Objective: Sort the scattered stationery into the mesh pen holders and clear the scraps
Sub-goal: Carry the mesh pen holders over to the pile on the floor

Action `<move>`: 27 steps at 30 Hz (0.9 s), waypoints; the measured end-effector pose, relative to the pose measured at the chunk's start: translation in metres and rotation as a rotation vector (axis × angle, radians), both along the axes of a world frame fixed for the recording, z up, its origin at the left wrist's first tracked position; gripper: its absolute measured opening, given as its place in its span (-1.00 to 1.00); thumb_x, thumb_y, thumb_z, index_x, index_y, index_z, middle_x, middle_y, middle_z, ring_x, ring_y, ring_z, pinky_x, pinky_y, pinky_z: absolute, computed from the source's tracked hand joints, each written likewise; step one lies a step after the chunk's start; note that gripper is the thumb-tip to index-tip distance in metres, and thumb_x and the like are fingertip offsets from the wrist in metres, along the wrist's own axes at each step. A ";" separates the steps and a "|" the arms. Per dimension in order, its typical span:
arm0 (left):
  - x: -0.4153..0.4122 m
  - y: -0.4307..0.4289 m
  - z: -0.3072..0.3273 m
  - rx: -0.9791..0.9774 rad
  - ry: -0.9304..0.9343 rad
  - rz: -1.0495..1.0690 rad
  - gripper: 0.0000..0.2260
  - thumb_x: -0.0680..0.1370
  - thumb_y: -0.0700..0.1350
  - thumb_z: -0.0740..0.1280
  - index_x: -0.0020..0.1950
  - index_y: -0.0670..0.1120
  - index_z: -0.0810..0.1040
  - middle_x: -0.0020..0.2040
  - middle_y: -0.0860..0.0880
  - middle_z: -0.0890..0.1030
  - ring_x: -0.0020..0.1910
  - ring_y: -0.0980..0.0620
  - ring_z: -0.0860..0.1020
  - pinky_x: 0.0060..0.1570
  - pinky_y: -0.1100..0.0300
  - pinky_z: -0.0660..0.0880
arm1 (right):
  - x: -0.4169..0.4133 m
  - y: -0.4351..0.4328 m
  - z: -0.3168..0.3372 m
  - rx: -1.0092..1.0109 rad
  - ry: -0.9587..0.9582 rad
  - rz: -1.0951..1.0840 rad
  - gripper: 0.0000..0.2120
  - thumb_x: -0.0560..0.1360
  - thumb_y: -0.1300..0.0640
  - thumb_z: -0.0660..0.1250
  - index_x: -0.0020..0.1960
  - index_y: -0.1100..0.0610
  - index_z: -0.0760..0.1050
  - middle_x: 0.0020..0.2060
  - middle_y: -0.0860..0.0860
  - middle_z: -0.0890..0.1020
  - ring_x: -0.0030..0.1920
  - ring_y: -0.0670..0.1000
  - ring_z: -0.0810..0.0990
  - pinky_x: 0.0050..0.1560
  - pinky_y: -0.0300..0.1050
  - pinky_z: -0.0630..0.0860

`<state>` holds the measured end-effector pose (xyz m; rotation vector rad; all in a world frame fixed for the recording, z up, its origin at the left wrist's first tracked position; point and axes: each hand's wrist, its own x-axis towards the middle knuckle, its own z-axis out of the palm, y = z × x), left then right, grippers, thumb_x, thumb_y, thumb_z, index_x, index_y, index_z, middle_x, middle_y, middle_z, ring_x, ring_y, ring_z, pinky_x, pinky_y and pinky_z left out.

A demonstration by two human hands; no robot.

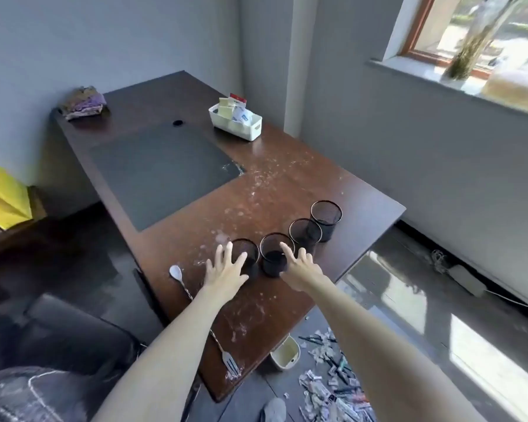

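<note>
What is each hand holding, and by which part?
Nothing is held. The left hand and right hand reach open-fingered toward two mesh pen holders, gripping neither.

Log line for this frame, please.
left hand: open, by nearest holder | right hand: open, by second holder | grip: none seen | scraps: on floor, beside desk
</note>
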<state>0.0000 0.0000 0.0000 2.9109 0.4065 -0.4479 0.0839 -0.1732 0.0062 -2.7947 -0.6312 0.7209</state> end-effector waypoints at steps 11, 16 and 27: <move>0.004 0.005 -0.025 -0.219 -0.073 0.282 -0.84 0.57 -0.04 0.25 0.07 -0.09 0.40 0.53 -0.17 0.01 0.33 -0.27 0.32 0.06 -0.03 0.43 | 0.001 0.007 -0.016 -0.036 -0.018 -0.029 -0.62 0.58 0.09 0.17 0.36 0.17 0.24 0.21 0.18 0.39 0.25 0.23 0.40 0.09 0.09 0.44; 0.006 0.002 -0.022 -0.183 -0.252 0.305 -0.80 0.55 -0.01 0.29 -0.02 -0.11 0.36 0.08 -0.04 0.33 -0.11 -0.13 0.47 -0.21 0.09 0.37 | 0.001 0.006 -0.014 0.150 -0.092 -0.142 -0.65 0.53 -0.05 0.29 0.11 0.23 0.40 0.04 0.16 0.51 0.04 0.23 0.53 -0.06 0.01 0.45; 0.023 -0.047 0.018 -0.109 -0.600 0.030 -0.71 0.44 0.00 0.44 -0.14 -0.18 0.45 0.03 -0.20 0.41 -0.29 -0.18 0.53 -0.51 0.05 0.50 | -0.017 -0.089 0.018 0.262 -0.550 -0.223 -0.50 0.25 -0.19 0.51 -0.23 0.18 0.39 -0.28 0.08 0.51 -0.29 0.14 0.55 -0.54 -0.09 0.42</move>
